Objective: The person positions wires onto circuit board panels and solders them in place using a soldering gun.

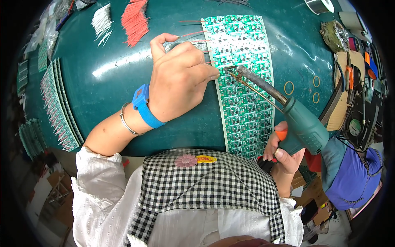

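Observation:
A long panel of green circuit boards (246,111) lies on the table in front of me, with several red wires (192,33) sticking out from its far left edge. My left hand (179,76) is over that edge, thumb and forefinger pinched together near the panel. What they pinch is too small to make out. My right hand (288,158) is wrapped round the handle of a green soldering gun (304,125) with an orange trigger. Its metal tip reaches left across the panel, close to my left fingertips; whether it touches the panel I cannot tell.
A bundle of red wires (135,22) and a bundle of white wires (102,20) lie at the far left. Stacked circuit panels (61,107) stand at the left. Rubber bands (289,87), a solder spool (320,5) and hand tools (349,76) are on the right.

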A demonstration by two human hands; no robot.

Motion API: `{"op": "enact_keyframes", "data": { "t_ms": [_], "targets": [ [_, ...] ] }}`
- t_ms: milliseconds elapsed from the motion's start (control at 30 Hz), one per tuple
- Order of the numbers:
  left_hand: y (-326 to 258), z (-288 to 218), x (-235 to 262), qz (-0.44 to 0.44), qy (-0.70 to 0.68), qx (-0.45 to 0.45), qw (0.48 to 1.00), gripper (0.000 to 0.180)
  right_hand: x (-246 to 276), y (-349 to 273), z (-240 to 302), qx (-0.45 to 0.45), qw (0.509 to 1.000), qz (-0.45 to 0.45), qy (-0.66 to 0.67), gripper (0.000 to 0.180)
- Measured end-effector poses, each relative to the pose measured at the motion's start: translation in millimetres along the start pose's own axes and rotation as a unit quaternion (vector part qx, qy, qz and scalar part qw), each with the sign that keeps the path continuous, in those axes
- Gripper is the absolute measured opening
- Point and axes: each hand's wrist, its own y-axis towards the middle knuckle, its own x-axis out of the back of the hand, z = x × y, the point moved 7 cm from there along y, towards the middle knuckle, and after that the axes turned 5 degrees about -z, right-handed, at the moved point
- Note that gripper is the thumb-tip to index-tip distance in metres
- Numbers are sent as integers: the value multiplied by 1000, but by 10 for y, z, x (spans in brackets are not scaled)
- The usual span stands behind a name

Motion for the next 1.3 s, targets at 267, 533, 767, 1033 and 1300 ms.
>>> {"op": "enact_keyframes", "data": {
  "t_ms": [267, 533, 767, 1033, 1300],
  "targets": [
    [-21, 28, -42, 2, -9, 7, 1000, 22, -17, -21, -63, -14, 1000, 6, 7, 51],
    [-40, 29, -51, 8, -5, 7, 1000, 21, -15, -17, -124, -2, 1000, 22, -5, 41],
    [-27, 26, -65, 8, 2, 6, 1000, 20, 4, 21, -5, -33, 997, -47, 44, 58],
    [57, -40, -65, 15, 2, -8, 1000, 19, 93, 104, 158, 51, 989, -14, 138, 62],
    [61, -116, -4, 28, 24, -13, 999, 15, 729, 185, 866, 306, 931, -86, 180, 57]
  ]
}}
